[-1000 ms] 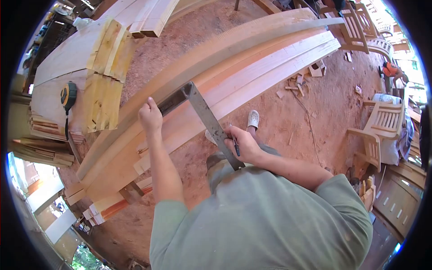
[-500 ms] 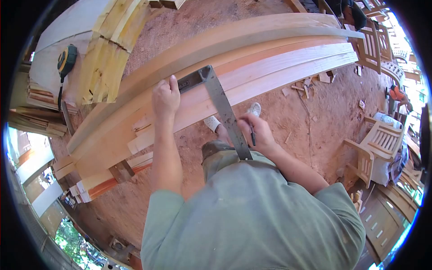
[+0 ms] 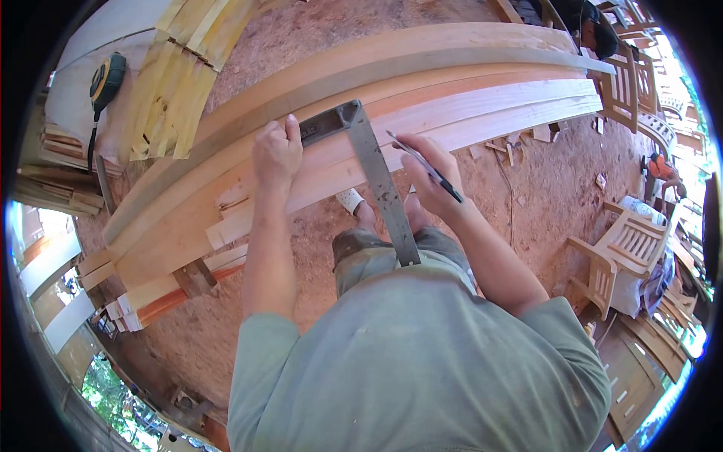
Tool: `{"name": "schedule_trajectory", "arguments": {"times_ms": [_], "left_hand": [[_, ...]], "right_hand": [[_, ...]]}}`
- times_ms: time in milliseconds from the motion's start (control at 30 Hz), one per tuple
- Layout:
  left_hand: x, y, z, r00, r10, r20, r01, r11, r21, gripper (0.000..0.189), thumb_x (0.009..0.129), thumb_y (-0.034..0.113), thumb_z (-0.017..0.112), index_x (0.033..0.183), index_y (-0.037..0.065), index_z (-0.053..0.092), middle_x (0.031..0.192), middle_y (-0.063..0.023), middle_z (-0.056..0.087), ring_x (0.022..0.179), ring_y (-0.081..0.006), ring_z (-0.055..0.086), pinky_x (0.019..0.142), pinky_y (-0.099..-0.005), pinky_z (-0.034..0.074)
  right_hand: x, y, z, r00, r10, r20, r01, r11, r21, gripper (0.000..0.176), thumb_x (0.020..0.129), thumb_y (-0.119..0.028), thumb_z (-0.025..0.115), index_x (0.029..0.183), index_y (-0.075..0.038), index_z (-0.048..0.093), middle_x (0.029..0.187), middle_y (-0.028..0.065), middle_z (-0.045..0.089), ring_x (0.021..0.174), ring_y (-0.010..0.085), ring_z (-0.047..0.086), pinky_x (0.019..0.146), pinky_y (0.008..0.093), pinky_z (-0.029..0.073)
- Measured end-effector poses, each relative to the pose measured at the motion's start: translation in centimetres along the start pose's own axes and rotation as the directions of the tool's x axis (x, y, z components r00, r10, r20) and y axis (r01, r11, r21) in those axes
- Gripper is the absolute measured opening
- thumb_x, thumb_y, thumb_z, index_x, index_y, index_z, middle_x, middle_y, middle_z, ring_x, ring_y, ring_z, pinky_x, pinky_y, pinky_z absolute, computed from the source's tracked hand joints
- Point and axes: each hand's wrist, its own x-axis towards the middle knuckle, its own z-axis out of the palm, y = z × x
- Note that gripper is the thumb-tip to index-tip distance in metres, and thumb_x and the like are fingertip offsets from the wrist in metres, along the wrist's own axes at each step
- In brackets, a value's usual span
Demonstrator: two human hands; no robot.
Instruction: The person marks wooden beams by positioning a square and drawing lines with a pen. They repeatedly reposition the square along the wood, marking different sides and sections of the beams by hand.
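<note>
My left hand is closed round the dark stock of a try square, thumb pointing up. The square's worn metal blade reaches back toward my shirt, above the near edge of several long pale boards. Between the fingers of my right hand is a slim pen, dark at its lower end, its tip toward the boards. That hand hovers just right of the blade, apart from the wood.
A tape measure lies on stacked planks at the upper left. Wooden chairs stand on the right. Wood scraps litter the dirt floor. A person in orange is at the far right, another person at the top right.
My right hand has risen from near my waist toward the boards, and the pen has turned so its tip points up and away. My left hand still grips the try square in about the same place.
</note>
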Motion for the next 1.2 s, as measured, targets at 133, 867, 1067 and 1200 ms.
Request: {"name": "schedule_trajectory", "arguments": {"times_ms": [133, 867, 1067, 1200], "left_hand": [[0.1, 0.6, -0.7, 0.998, -0.037, 0.057, 0.037, 0.999, -0.010, 0.052, 0.101, 0.034, 0.056, 0.064, -0.003, 0.063, 0.072, -0.0212, 0.065, 0.070, -0.0417, 0.065, 0.068, -0.0504, 0.053], [0.1, 1.2, -1.1, 0.999, -0.016, 0.038, 0.015, 0.999, 0.043, 0.057, 0.102, 0.035, 0.055, 0.061, -0.003, 0.066, 0.076, -0.0181, 0.066, 0.070, -0.0390, 0.066, 0.069, -0.0491, 0.053], [0.1, 0.8, -0.7, 0.999, -0.010, 0.042, 0.008, 0.999, 0.046, 0.057, 0.102, 0.035, 0.056, 0.060, -0.003, 0.064, 0.076, -0.0180, 0.066, 0.070, -0.0391, 0.066, 0.069, -0.0493, 0.053], [0.1, 1.0, -0.8, 0.999, -0.016, 0.046, 0.014, 0.999, 0.042, 0.057, 0.101, 0.035, 0.057, 0.060, -0.002, 0.064, 0.075, -0.0186, 0.065, 0.069, -0.0397, 0.065, 0.068, -0.0496, 0.053]], "right_hand": [[2.5, -0.3, 1.2, 1.000, -0.011, 0.016, 0.013, 0.997, -0.076, 0.026, 0.094, -0.010, 0.059, 0.118, 0.000, 0.065, 0.104, 0.0186, 0.070, 0.099, 0.0317, 0.069, 0.087, 0.0376, 0.053], [3.4, 0.5, 2.0, 0.999, -0.049, 0.020, 0.052, 0.976, -0.212, 0.023, 0.095, -0.017, 0.063, 0.113, -0.004, 0.069, 0.103, 0.0153, 0.071, 0.098, 0.0342, 0.064, 0.089, 0.0425, 0.051], [3.5, 0.7, 2.1, 0.998, -0.061, 0.013, 0.062, 0.971, -0.230, 0.022, 0.095, -0.016, 0.063, 0.113, -0.004, 0.069, 0.103, 0.0151, 0.072, 0.099, 0.0348, 0.064, 0.089, 0.0430, 0.051], [3.2, 0.7, 1.9, 0.996, -0.075, 0.050, 0.086, 0.961, -0.262, 0.024, 0.094, -0.013, 0.062, 0.115, -0.004, 0.068, 0.103, 0.0155, 0.071, 0.100, 0.0360, 0.064, 0.090, 0.0439, 0.051]]}}
